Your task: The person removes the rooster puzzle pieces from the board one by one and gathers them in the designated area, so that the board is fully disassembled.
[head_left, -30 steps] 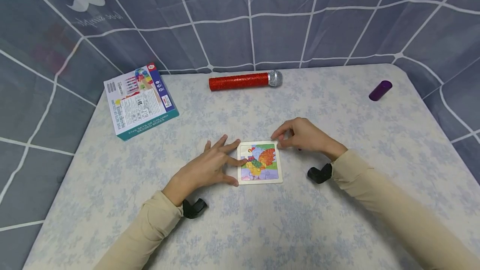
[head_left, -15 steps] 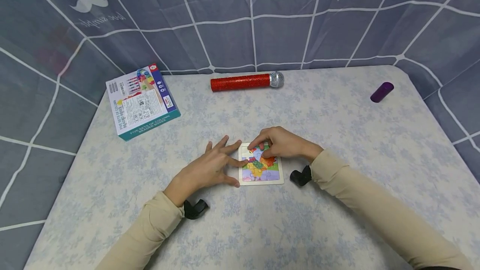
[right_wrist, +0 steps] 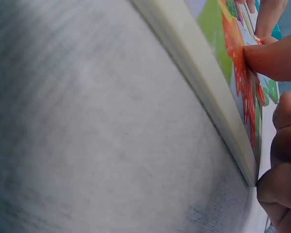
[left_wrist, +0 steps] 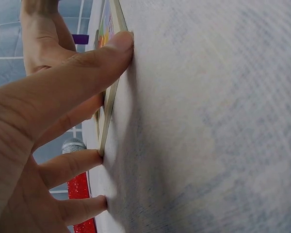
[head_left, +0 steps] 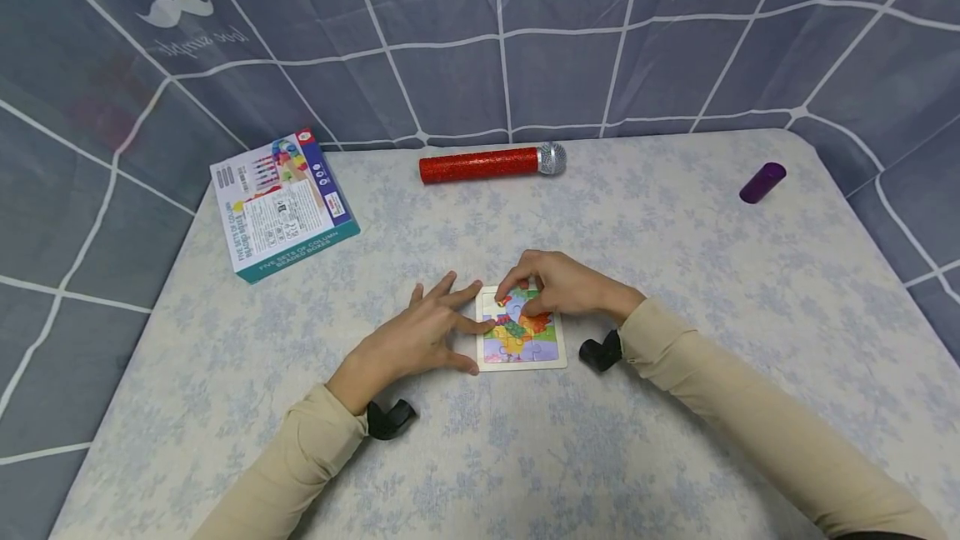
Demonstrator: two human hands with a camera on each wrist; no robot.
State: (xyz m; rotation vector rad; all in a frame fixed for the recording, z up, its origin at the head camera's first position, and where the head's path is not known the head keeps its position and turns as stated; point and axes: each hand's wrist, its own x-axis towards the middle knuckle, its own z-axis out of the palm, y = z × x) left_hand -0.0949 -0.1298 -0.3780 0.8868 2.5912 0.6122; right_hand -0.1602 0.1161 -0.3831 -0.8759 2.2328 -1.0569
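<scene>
A small square jigsaw puzzle (head_left: 522,350) with a colourful bird picture and a pale raised frame lies flat mid-table. My left hand (head_left: 420,336) spreads its fingers along the puzzle's left side. Its thumb touches the near left corner, and one finger reaches over the frame onto the picture, as the left wrist view also shows. Over the puzzle's far part, my right hand (head_left: 566,283) bends thumb and index finger around a puzzle piece (head_left: 514,304) near the far left. In the right wrist view the right thumb (right_wrist: 271,57) lies on the orange feathers. Its other fingers are curled.
A red glitter microphone (head_left: 480,165) lies at the table's back edge. Back left is a bead-game box (head_left: 285,202); a purple cylinder (head_left: 762,182) lies back right. A tile-patterned curtain (head_left: 442,82) hangs behind the table. Black wrist mounts (head_left: 392,419) sit at both wrists.
My right hand has moved left from the puzzle's far right corner onto the picture, and has barely moved in the last half second. The left hand has kept its place.
</scene>
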